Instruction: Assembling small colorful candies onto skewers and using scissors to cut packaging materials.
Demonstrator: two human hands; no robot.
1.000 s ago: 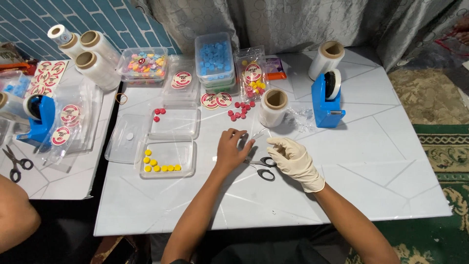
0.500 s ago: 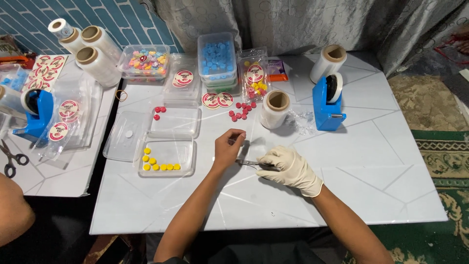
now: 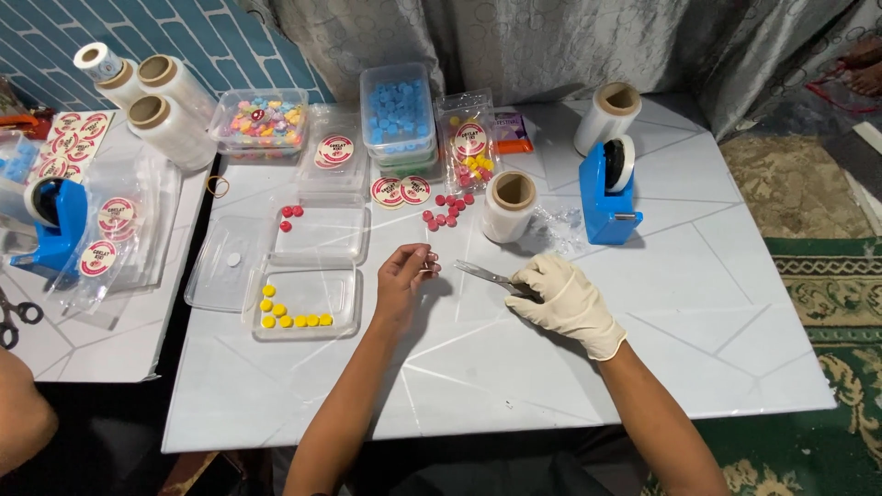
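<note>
Illumination is bright, even and diffuse, arriving from overhead. The glossy white tabletop with thin grey line pattern point(image 3: 698, 276) shows soft sheen but no harsh glare. Shadows are short and faint, lying close under the bare left hand point(image 3: 404, 276) and the white-gloved right hand point(image 3: 565, 298). Centre-frame focus is sharp. The lower left corner is dim. Straight table edges bow slightly toward the frame borders.

A white table point(image 3: 698, 303) with thin crack-like lines fills the scene, a second white table point(image 3: 83, 340) just beside it on the left. Grey patterned curtains point(image 3: 551, 41) hang at the far side, next to a blue brick-pattern wall point(image 3: 37, 37). A green patterned rug point(image 3: 827, 294) covers the floor at right.
</note>
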